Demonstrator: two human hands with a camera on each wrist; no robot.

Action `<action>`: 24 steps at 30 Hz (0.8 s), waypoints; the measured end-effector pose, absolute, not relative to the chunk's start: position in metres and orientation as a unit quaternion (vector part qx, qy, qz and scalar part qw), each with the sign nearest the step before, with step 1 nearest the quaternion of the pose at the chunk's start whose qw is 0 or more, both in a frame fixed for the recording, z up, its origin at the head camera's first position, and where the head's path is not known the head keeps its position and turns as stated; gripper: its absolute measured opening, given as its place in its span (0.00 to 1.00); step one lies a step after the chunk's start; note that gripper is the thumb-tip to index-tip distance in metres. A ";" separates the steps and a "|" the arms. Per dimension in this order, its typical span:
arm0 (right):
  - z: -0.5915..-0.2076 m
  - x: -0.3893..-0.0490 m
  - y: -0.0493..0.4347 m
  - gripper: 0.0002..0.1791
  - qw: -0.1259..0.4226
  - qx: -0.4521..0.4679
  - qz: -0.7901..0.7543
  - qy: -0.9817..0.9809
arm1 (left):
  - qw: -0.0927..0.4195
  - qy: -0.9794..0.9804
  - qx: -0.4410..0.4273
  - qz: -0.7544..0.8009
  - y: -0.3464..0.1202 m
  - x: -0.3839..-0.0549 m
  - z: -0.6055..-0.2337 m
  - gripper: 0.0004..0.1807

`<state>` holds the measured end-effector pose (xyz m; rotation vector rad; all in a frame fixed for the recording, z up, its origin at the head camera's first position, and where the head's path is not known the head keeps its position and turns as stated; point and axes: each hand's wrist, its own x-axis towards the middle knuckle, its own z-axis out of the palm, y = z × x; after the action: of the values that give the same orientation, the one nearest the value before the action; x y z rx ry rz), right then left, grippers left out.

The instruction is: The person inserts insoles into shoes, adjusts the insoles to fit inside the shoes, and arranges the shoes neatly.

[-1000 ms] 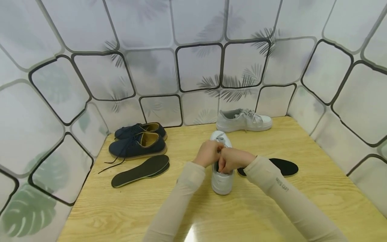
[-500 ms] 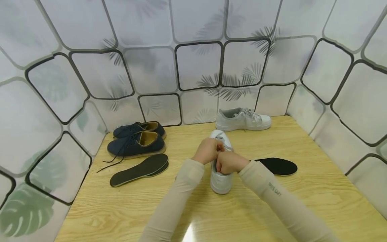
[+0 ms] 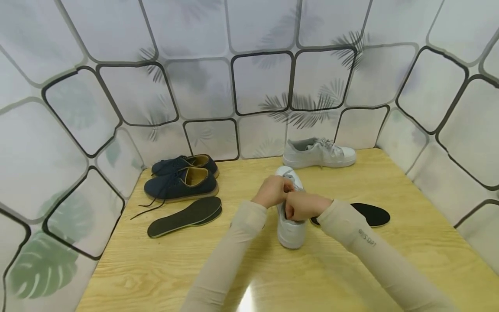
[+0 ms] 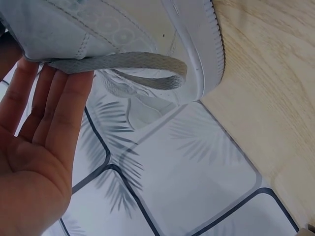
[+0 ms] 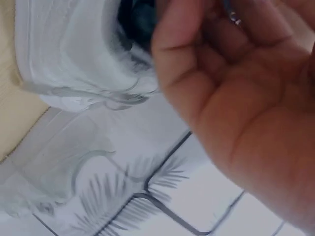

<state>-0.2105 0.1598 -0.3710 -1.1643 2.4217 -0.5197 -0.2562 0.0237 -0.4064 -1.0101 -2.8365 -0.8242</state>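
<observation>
A white sneaker [image 3: 291, 234] stands mid-table with its heel toward me. At its lacing my left hand [image 3: 272, 192] grips the upper's edge, fingertips tucked behind it. A loop of grey lace [image 4: 147, 61] hangs beside those fingers in the left wrist view. My right hand [image 3: 305, 206] is curled over the shoe opening, close against the left hand. Between its fingers in the right wrist view shows a thin bluish strip with a shiny tip [image 5: 234, 17], apparently a lace end. The thumbs and the exact pinch are mostly hidden.
Another white sneaker [image 3: 319, 154] stands at the back wall. Dark blue shoes [image 3: 181, 185] sit at the left, with dark insoles [image 3: 185, 216] in front. A black insole [image 3: 372, 214] lies partly under the right forearm. Patterned walls [image 3: 261, 86] enclose the wooden table [image 3: 156, 268].
Both hands stay at the white sneaker's lacing. The right hand has shifted only slightly over the opening. The whole head view has swung a little, so things appear slightly farther right.
</observation>
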 end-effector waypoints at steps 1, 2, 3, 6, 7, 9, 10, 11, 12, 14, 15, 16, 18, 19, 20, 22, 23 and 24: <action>-0.368 -0.213 0.162 0.21 0.221 -0.421 -0.186 0.860 | 0.013 -0.910 -0.322 -0.262 0.024 -0.256 -0.407 0.03; -0.366 -0.215 0.165 0.20 0.246 -0.421 -0.185 0.853 | 0.014 -0.910 -0.320 -0.262 0.024 -0.256 -0.407 0.03; -0.363 -0.217 0.167 0.17 0.274 -0.427 -0.184 0.842 | 0.014 -0.911 -0.319 -0.262 0.025 -0.256 -0.407 0.03; -0.358 -0.220 0.177 0.11 0.331 -0.435 -0.177 0.818 | 0.007 -0.910 -0.318 -0.264 0.025 -0.255 -0.408 0.03; -0.357 -0.219 0.181 0.09 0.342 -0.432 -0.180 0.815 | 0.003 -0.910 -0.320 -0.264 0.024 -0.255 -0.408 0.04; -0.357 -0.216 0.186 0.06 0.343 -0.429 -0.194 0.813 | -0.003 -0.910 -0.322 -0.262 0.023 -0.254 -0.407 0.04; -0.357 -0.213 0.187 0.06 0.333 -0.423 -0.201 0.818 | -0.005 -0.910 -0.323 -0.260 0.023 -0.254 -0.407 0.04; -0.359 -0.211 0.188 0.06 0.323 -0.420 -0.208 0.823 | -0.006 -0.911 -0.323 -0.257 0.022 -0.255 -0.406 0.04; -0.360 -0.208 0.187 0.06 0.312 -0.418 -0.214 0.826 | -0.006 -0.913 -0.321 -0.253 0.021 -0.255 -0.406 0.04; -0.364 -0.204 0.182 0.06 0.292 -0.407 -0.219 0.838 | -0.003 -0.916 -0.316 -0.247 0.020 -0.256 -0.404 0.04; -0.366 -0.203 0.179 0.09 0.279 -0.402 -0.216 0.845 | -0.001 -0.917 -0.313 -0.247 0.019 -0.257 -0.403 0.04; -0.368 -0.202 0.176 0.13 0.268 -0.396 -0.212 0.852 | 0.001 -0.918 -0.311 -0.248 0.019 -0.258 -0.402 0.04; -0.372 -0.200 0.170 0.21 0.246 -0.382 -0.190 0.870 | 0.005 -0.917 -0.310 -0.252 0.019 -0.259 -0.401 0.04; -0.374 -0.198 0.168 0.24 0.237 -0.370 -0.177 0.881 | 0.006 -0.916 -0.311 -0.254 0.020 -0.259 -0.400 0.03; -0.376 -0.196 0.167 0.26 0.228 -0.362 -0.163 0.889 | 0.005 -0.915 -0.313 -0.255 0.020 -0.258 -0.401 0.03; -0.380 -0.193 0.165 0.26 0.213 -0.347 -0.137 0.903 | 0.003 -0.913 -0.318 -0.256 0.021 -0.257 -0.402 0.03; -0.382 -0.191 0.166 0.26 0.205 -0.343 -0.126 0.908 | 0.002 -0.913 -0.319 -0.255 0.022 -0.257 -0.402 0.03; -0.383 -0.190 0.166 0.26 0.203 -0.339 -0.120 0.911 | 0.000 -0.913 -0.319 -0.254 0.022 -0.256 -0.403 0.03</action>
<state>-0.1895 0.1658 -0.3832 -0.9459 2.5425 -0.3352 -0.2565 0.0221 -0.4027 -1.0023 -2.8675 -0.7985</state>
